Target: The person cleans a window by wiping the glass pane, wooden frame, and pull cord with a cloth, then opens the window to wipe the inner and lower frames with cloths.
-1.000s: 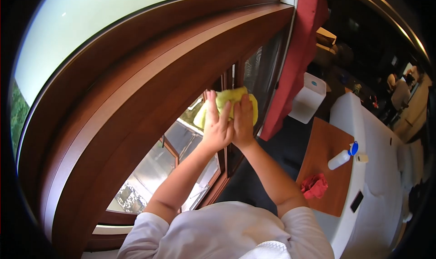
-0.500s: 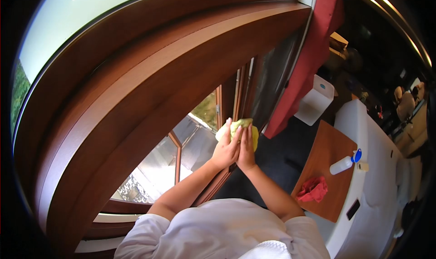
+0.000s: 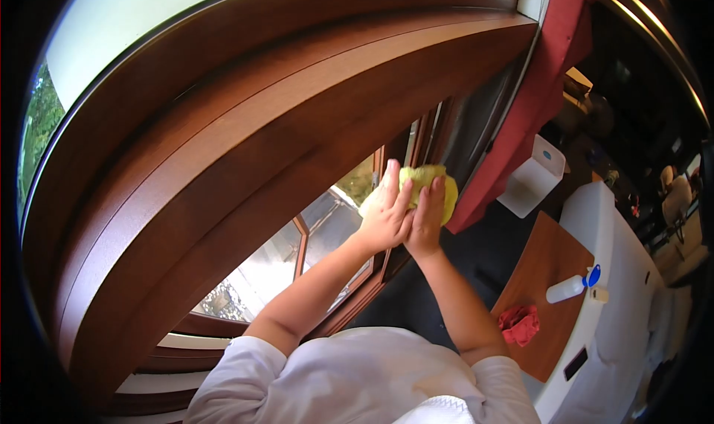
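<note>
A yellow cloth [image 3: 422,174] is bunched between my two hands, in the middle of the view in front of the wooden window frame. My left hand [image 3: 385,217] presses against it from the left, fingers pointing up and away. My right hand [image 3: 426,222] lies close beside it, its fingers over the cloth's near side. The hands touch at the heels of the palms. Part of the cloth is hidden behind my fingers.
A thick brown wooden beam [image 3: 245,137] curves across the left, with open window panes [image 3: 300,249] below. On the right are a red curtain [image 3: 513,126], a white bin [image 3: 532,178], and a wooden board [image 3: 554,268] bearing a red cloth [image 3: 519,325] and a white bottle [image 3: 567,289].
My hands have risen and moved right with the yellow cloth, with the fingers spread a little more. The whole view has shifted slightly, so the furniture sits farther right.
</note>
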Action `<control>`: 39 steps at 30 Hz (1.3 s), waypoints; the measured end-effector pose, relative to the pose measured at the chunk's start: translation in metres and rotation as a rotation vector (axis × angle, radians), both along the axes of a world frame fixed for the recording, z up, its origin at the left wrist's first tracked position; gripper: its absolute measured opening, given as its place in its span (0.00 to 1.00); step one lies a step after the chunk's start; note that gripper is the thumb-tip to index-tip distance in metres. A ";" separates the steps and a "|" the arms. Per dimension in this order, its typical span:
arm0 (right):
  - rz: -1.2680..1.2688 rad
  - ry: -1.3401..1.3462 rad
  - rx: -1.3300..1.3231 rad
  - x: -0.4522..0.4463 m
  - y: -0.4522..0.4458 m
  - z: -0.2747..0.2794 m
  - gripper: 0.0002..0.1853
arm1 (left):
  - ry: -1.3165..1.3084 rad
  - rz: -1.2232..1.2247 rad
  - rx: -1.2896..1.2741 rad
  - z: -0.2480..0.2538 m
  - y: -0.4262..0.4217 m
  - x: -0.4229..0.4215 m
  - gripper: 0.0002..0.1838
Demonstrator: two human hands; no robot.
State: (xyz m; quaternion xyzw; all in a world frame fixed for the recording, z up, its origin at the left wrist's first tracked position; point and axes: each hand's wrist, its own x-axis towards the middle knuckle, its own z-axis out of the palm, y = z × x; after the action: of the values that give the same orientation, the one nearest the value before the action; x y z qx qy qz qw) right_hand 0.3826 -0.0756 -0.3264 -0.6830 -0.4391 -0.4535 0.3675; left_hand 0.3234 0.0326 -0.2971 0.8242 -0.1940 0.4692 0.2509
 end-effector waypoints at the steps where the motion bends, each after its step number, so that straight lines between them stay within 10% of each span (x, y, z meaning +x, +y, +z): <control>1: -0.005 0.021 -0.007 -0.003 -0.002 -0.015 0.30 | -0.027 0.021 0.025 -0.011 -0.002 0.001 0.36; 8: 0.014 0.209 -0.089 -0.028 -0.013 -0.083 0.31 | 0.224 -0.001 0.033 -0.084 -0.003 -0.027 0.35; 24: 0.075 -0.088 0.112 -0.023 -0.005 0.134 0.28 | -0.019 0.013 -0.158 0.110 -0.015 -0.027 0.34; 32: -0.156 0.158 -0.027 -0.001 0.004 -0.009 0.36 | 0.052 0.099 -0.065 0.000 -0.024 -0.008 0.33; 39: 0.144 0.356 -0.013 -0.041 -0.024 -0.051 0.35 | 0.303 -0.023 -0.128 -0.042 -0.028 -0.039 0.36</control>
State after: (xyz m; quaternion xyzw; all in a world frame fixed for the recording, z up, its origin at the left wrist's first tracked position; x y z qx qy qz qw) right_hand 0.3419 -0.0993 -0.3776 -0.7216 -0.4177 -0.2953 0.4665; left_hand 0.2846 0.0049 -0.3394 0.8656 -0.1328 0.3479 0.3347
